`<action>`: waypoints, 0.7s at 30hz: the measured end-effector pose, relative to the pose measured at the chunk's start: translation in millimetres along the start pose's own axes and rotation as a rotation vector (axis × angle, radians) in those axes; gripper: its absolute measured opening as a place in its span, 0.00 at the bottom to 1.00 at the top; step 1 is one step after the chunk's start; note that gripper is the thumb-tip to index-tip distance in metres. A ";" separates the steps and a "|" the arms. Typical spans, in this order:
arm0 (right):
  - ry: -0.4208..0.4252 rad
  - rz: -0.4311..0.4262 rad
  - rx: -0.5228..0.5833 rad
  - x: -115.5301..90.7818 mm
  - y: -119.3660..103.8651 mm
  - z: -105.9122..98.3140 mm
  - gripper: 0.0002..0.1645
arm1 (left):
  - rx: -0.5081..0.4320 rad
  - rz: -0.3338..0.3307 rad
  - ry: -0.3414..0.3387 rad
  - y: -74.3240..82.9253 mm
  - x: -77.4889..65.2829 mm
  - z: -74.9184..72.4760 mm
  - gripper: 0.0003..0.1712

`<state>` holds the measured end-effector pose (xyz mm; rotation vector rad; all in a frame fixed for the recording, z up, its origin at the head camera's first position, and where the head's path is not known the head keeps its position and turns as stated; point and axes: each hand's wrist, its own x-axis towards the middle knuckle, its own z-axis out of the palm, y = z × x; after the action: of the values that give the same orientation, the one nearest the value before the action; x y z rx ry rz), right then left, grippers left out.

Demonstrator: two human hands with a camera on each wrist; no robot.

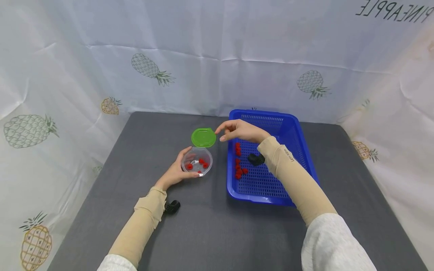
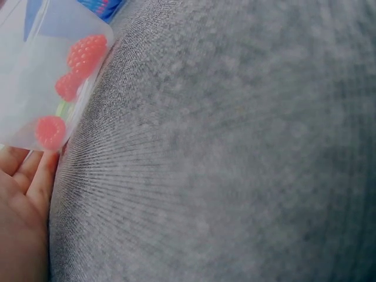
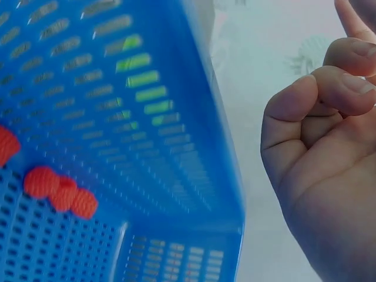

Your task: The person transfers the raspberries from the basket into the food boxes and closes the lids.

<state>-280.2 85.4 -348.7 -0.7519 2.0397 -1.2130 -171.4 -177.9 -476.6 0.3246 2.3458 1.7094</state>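
Note:
My left hand [image 1: 175,171] grips a clear round plastic container [image 1: 198,155], its thumb along the near side and fingers at the left. Several red raspberries [image 2: 85,56] lie inside the container. Its green lid [image 1: 203,137] stands hinged out at the far side. My right hand [image 1: 241,130] hangs above the left rim of a blue basket [image 1: 264,194], its index finger reaching toward the lid's right edge. In the right wrist view the other fingers [image 3: 292,114] are loosely bent with nothing in them.
Several more red raspberries [image 1: 238,169] lie along the left side of the basket's perforated floor. The dark grey tabletop [image 1: 210,229] runs back to a white curtain [image 1: 190,86] printed with pineapples. A black wrist device [image 1: 172,207] sits under the left forearm.

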 end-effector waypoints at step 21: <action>0.163 0.048 0.099 -40.7 53.8 -17.7 0.24 | 0.007 0.040 0.029 -17.3 5.2 1.1 0.56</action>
<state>-276.0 147.0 -381.1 -0.5703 2.0976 -1.3761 -176.8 -180.5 -493.7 0.3523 2.3821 1.7353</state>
